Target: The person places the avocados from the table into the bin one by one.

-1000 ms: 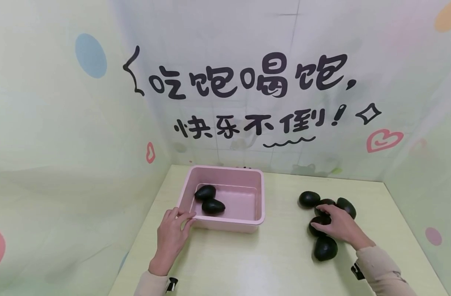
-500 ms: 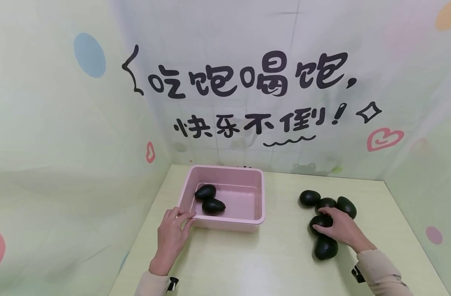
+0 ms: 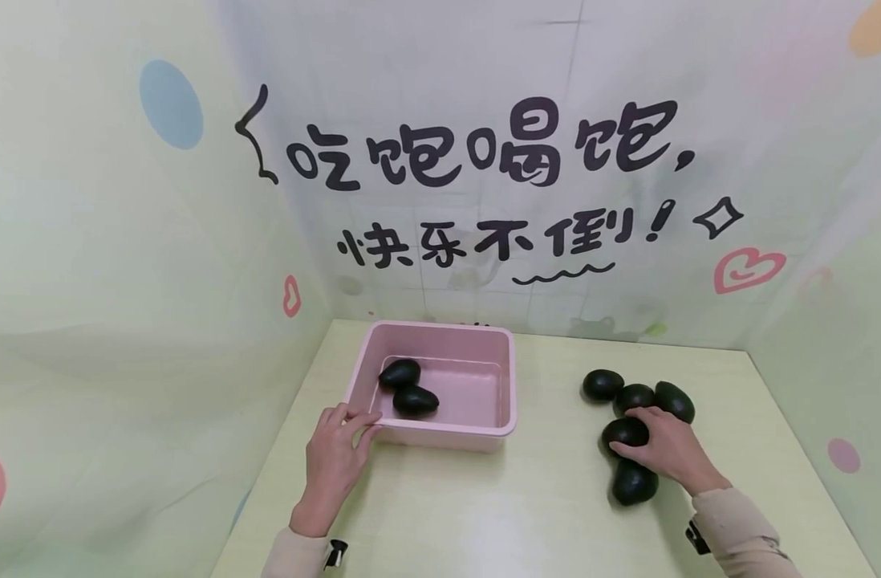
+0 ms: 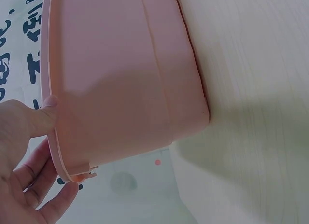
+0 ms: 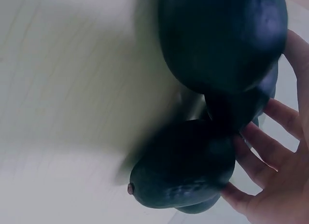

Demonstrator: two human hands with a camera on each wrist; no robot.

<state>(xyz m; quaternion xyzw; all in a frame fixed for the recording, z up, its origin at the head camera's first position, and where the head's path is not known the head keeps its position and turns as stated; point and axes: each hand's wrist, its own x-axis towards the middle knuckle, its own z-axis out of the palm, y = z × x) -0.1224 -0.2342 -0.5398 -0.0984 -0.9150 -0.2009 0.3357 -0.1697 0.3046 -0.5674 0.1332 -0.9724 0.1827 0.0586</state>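
Two dark avocados (image 3: 415, 400) lie inside a pink plastic box (image 3: 440, 442) on the left part of the table. My left hand (image 3: 335, 456) pinches the box's rim at its near left corner; in the left wrist view the thumb (image 4: 46, 116) presses the outer side. At the right, my right hand (image 3: 667, 444) has thumb and fingers curled round the middle avocado (image 3: 624, 432) of a loose cluster. This avocado (image 5: 236, 108) is partly covered by a nearer one (image 5: 222, 35) in the right wrist view.
Another avocado (image 3: 635, 482) lies in front of the gripped one. Behind it are three more, including one (image 3: 602, 385) at the left and one (image 3: 675, 401) at the right. A printed fabric wall (image 3: 440, 305) stands behind the table (image 3: 469, 514).
My right hand's fingers have drawn forward off the avocado behind and settled round the middle one. The left hand stays at the box's corner. The avocados in the box have not moved.
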